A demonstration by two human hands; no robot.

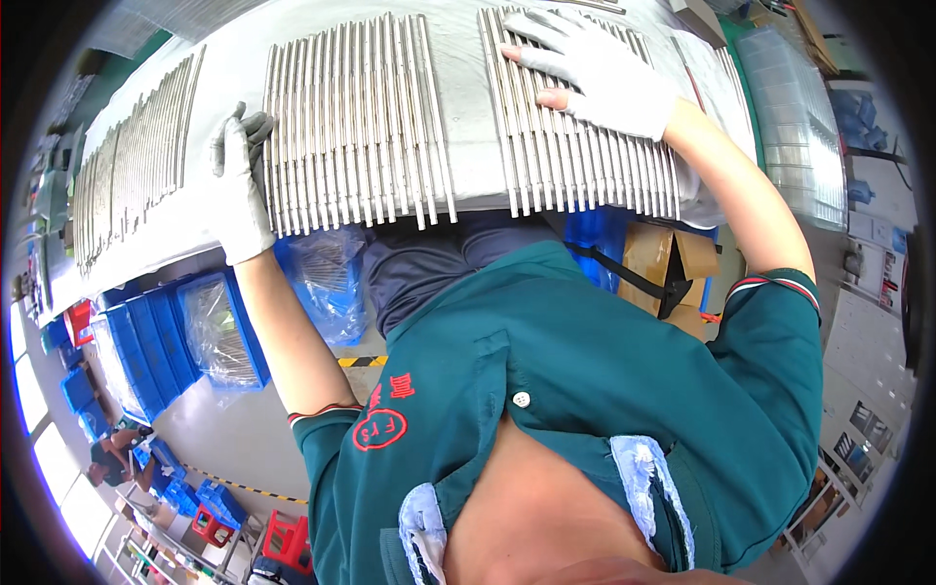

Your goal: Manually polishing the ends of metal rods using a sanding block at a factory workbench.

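Observation:
Slim metal rods lie side by side in rows across a white-covered table [468,146]. My left hand [242,180], in a white glove with greyed fingertips, rests at the left edge of the middle row of rods [351,127]. Its fingers are apart, and I see nothing held in them. Over the upper part of the right row of rods [585,166] lies my right hand [600,78], gloved in white with two bare fingertips. Its fingers are spread flat across the rods and hide part of them. Another row of rods [136,156] lies at the far left.
Clear plastic boxes [795,117] stand beyond the table's right end. Below its front edge are blue crates [151,351], bagged rods [327,278] and an open cardboard box [653,263]. A person [119,458] works in the distance at lower left.

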